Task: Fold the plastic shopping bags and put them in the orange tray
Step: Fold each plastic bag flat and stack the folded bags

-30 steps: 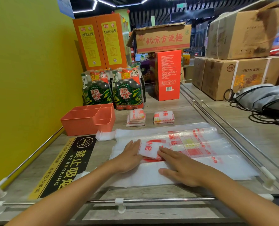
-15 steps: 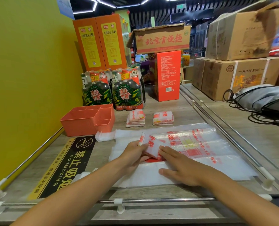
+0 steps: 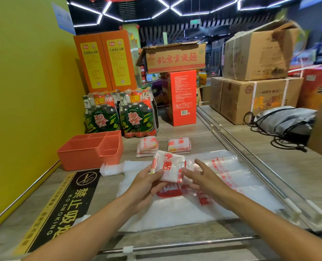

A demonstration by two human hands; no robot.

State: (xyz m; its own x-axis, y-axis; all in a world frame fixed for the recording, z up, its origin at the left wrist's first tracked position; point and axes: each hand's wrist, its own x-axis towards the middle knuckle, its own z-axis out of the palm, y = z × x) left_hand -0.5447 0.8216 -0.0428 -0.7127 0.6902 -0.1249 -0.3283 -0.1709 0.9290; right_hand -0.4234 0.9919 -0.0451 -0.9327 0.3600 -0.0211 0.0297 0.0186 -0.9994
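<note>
My left hand [image 3: 147, 182] is gripping the folded bag [image 3: 170, 167], thumb on its left edge, fingers curling underneath, lifting it just above the flat bags [image 3: 231, 178] spread on the counter [image 3: 288, 166]. My right hand [image 3: 203, 178] is hovering beside the bag's right edge w/ fingers spread & relaxed; can't tell if fingertips are touching it. Orange tray [image 3: 92, 151] is sitting to the left & beyond, near two folded stacks [image 3: 164, 146]. Left fingertips are hiding under the bag; red print's blurry, hard to read.
</note>
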